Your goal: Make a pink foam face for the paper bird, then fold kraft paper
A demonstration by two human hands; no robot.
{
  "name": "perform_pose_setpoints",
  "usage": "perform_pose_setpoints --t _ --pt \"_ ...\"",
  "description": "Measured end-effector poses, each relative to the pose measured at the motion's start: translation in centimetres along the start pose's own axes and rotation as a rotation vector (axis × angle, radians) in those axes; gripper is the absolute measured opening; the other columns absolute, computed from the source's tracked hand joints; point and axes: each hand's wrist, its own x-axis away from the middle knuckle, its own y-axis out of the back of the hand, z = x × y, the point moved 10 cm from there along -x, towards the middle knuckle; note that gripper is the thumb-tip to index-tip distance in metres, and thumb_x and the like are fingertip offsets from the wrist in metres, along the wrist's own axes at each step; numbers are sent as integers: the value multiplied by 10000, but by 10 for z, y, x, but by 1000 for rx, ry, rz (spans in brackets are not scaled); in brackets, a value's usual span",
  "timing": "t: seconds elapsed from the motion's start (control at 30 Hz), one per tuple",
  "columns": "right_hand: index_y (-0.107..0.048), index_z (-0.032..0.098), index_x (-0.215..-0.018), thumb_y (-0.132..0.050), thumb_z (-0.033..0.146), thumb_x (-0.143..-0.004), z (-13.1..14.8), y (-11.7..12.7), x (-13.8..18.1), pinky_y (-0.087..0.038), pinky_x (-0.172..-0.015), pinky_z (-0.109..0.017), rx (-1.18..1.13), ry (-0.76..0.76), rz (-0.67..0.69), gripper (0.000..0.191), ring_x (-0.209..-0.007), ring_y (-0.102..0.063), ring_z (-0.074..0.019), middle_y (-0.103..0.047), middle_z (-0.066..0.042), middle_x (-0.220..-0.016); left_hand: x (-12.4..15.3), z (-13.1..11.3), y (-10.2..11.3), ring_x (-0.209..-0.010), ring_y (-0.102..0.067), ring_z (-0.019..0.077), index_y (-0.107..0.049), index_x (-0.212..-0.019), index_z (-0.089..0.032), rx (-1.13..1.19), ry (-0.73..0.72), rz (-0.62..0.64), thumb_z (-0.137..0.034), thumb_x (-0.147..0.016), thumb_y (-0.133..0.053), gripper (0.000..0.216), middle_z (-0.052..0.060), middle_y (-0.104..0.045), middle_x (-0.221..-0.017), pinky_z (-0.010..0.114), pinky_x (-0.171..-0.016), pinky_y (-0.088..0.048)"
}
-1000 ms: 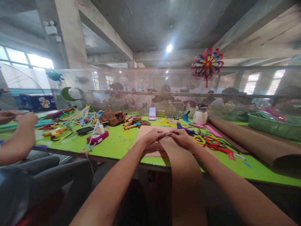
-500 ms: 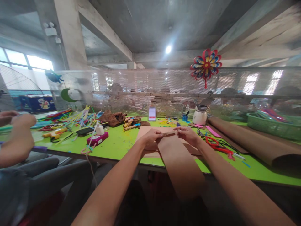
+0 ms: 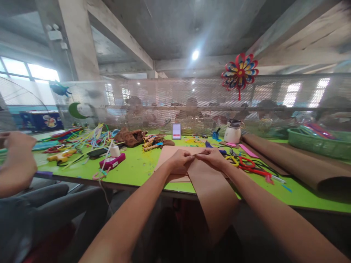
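A long strip of brown kraft paper hangs from my fingers over the table's front edge, its lower end below the tabletop. My left hand pinches the upper left of its top end. Close beside it, my right hand pinches the upper right, the fingertips of both hands almost meeting. My fingers hide most of that top end. Under the hands lie flat brown paper sheets on the green table. Right of my right hand are red-handled scissors and a yellow-handled tool.
A large brown paper roll and a green basket lie right. A jug and a phone stand at the back. Left are a purple power strip, coloured strips and a co-worker's arm.
My hands have come closer together at the strip's top end, the right one moving left. The top end, seen as a narrow folded edge before, is now mostly covered by fingers.
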Motion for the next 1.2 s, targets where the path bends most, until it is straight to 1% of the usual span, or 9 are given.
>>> perform_pose_setpoints --t 0.17,0.37,0.47,0.6,0.73,0.83,0.97,1.13,1.2 --pt "-658 137 -643 -808 428 -511 2 6 -3 -412 -584 -265 -21 3 -9 353 -566 -528 -112 -636 -4 -622 1 1 0 -549 -318 95 -467 -599 -156 19 2 16 -613 -722 -544 480 -41 -375 -570 228 -518 -251" --pt "-668 137 -650 -822 429 -464 -5 8 -6 -427 -608 -285 -45 -21 -12 380 -583 -553 -123 -652 -15 -644 2 -2 -3 -539 -342 96 -465 -573 -157 36 11 31 -570 -714 -558 446 -41 -391 -553 228 -524 -273" --pt "-671 138 -669 -798 457 -493 -8 11 -8 -430 -608 -287 -35 -26 -24 386 -585 -558 -130 -656 -16 -644 4 -6 -2 -541 -352 98 -482 -584 -152 42 14 24 -534 -738 -546 417 -37 -402 -554 228 -529 -281" --pt "-677 148 -704 -752 483 -554 -9 17 -11 -422 -592 -271 -4 -14 -30 374 -566 -538 -120 -652 1 -642 8 -12 -2 -553 -380 106 -521 -609 -145 49 -2 51 -456 -770 -539 351 -21 -449 -576 234 -542 -294" --pt "-679 155 -703 -720 501 -588 -8 18 -11 -415 -575 -262 38 -2 -11 368 -555 -521 -123 -639 14 -612 7 -8 -1 -602 -412 119 -577 -632 -141 59 -6 71 -395 -746 -578 278 4 -512 -634 235 -570 -311" --pt "-683 158 -722 -687 545 -612 -9 15 -11 -428 -596 -272 45 2 25 402 -595 -547 -144 -661 4 -655 3 3 -3 -591 -418 122 -584 -636 -139 82 28 91 -409 -721 -589 283 7 -508 -615 238 -566 -324" --pt "-667 156 -711 -645 590 -645 -11 12 -9 -435 -590 -284 39 -16 59 440 -605 -565 -165 -673 -18 -677 1 16 -3 -514 -416 107 -546 -626 -143 107 101 110 -466 -711 -574 336 -18 -468 -554 235 -513 -323" --pt "-657 158 -720 -619 616 -663 -13 12 -8 -415 -537 -284 58 -38 65 463 -554 -550 -169 -653 -23 -634 4 22 7 -440 -405 96 -479 -553 -161 97 163 56 -549 -675 -602 425 -38 -434 -473 229 -459 -294" --pt "-637 163 -680 -615 613 -669 -12 15 -8 -388 -512 -273 71 -31 49 451 -517 -513 -150 -619 -8 -585 4 21 11 -438 -406 91 -478 -540 -160 91 164 32 -564 -662 -617 445 -34 -444 -472 226 -460 -290"
